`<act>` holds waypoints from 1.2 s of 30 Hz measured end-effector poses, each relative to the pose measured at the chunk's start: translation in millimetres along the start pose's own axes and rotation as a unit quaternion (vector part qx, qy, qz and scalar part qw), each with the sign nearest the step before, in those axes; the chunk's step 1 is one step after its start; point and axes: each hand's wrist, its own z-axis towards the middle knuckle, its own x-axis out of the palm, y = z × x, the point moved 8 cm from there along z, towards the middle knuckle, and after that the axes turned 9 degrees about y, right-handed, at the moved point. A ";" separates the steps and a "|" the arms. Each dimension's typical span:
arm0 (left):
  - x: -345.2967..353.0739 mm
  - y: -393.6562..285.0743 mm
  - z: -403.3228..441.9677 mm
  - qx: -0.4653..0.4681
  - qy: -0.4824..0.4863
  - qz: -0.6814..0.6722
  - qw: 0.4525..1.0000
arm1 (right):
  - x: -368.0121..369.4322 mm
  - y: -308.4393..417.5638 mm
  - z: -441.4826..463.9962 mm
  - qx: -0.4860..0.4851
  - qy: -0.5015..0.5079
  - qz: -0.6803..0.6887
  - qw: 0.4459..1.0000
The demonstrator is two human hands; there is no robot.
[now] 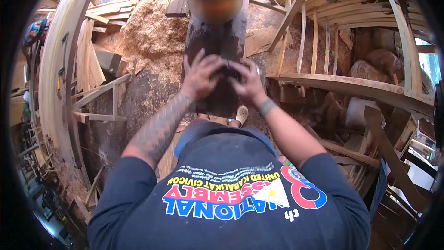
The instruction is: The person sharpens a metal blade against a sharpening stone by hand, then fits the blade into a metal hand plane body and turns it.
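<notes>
Both bare hands are over a long dark board (196, 41) that runs away from me. My left hand (201, 76) has its fingers spread and reaches in from the left. My right hand (248, 78) faces it with fingers apart, a ring on one of them. Their fingertips come close together above the board, with slight motion blur. A small dark spot shows between them, too unclear to name. I see nothing plainly held in either hand. Beyond them, at the board's far end, is a round amber-coloured thing (215, 0), its surface blurred.
Wood shavings (155, 32) cover the ground on the left. A tall timber frame (62, 78) stands at far left, near a small wooden brace (115, 97). On the right is a slatted wooden structure (342, 81). My sandalled foot (242, 115) is below the board.
</notes>
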 end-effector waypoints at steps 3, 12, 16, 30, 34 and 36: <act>-13.5 1.1 16.0 -0.024 0.024 -0.002 0.999 | -1.8 -6.9 12.9 0.047 -0.022 0.038 0.998; -16.3 6.8 18.1 -0.030 0.040 0.013 0.999 | -3.2 -2.2 20.0 0.056 -0.009 0.032 0.998; -0.9 -22.0 -22.0 -0.036 0.076 -0.034 0.996 | -2.2 6.8 -29.6 0.044 0.022 -0.017 0.999; -15.5 4.9 20.7 -0.013 0.021 0.034 0.999 | -5.2 2.3 18.9 0.055 -0.027 0.020 0.998; -10.0 -15.6 -8.9 -0.002 0.046 0.009 0.999 | -3.2 3.1 -16.1 0.061 0.003 0.020 0.998; -5.5 3.2 7.2 0.005 0.014 0.029 0.999 | -1.6 5.8 8.4 0.017 -0.026 -0.008 1.000</act>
